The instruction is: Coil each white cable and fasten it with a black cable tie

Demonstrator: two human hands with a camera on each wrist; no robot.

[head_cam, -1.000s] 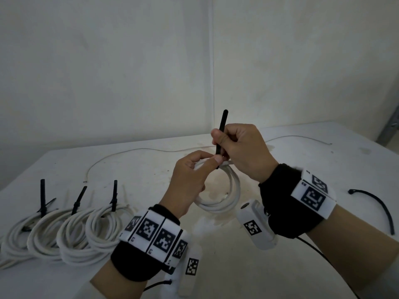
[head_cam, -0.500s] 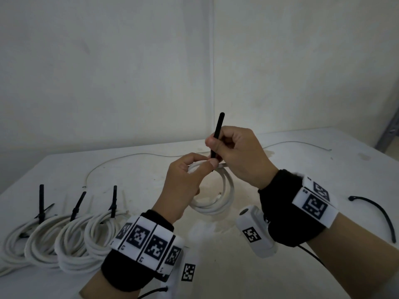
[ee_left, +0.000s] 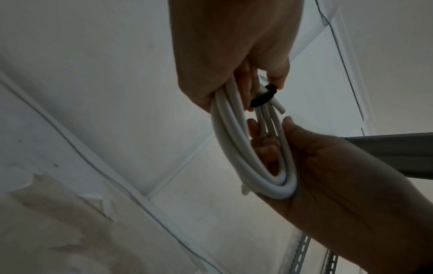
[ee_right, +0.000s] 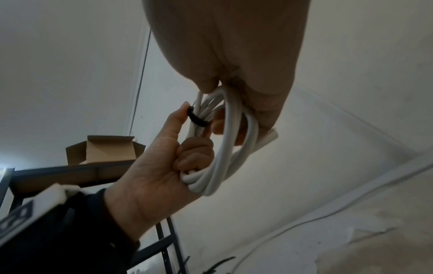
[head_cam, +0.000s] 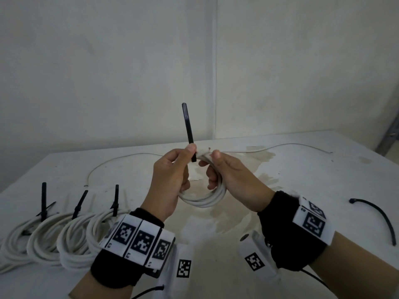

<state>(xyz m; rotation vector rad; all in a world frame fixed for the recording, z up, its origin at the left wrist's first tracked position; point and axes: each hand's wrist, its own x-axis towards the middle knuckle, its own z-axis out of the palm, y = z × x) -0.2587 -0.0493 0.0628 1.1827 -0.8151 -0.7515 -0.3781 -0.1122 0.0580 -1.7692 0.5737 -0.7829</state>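
Above table, both hands' fingers curl round white coil; L thumb pinches black tie.

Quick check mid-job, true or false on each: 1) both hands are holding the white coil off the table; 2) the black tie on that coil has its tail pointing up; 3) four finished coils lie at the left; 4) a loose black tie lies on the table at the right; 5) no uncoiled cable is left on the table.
1) True: the left hand and right hand grip the white coil above the table.
2) True: the black tie stands upward.
3) False: three finished coils lie there.
4) True: the loose tie lies there.
5) False: an uncoiled cable lies at the back.
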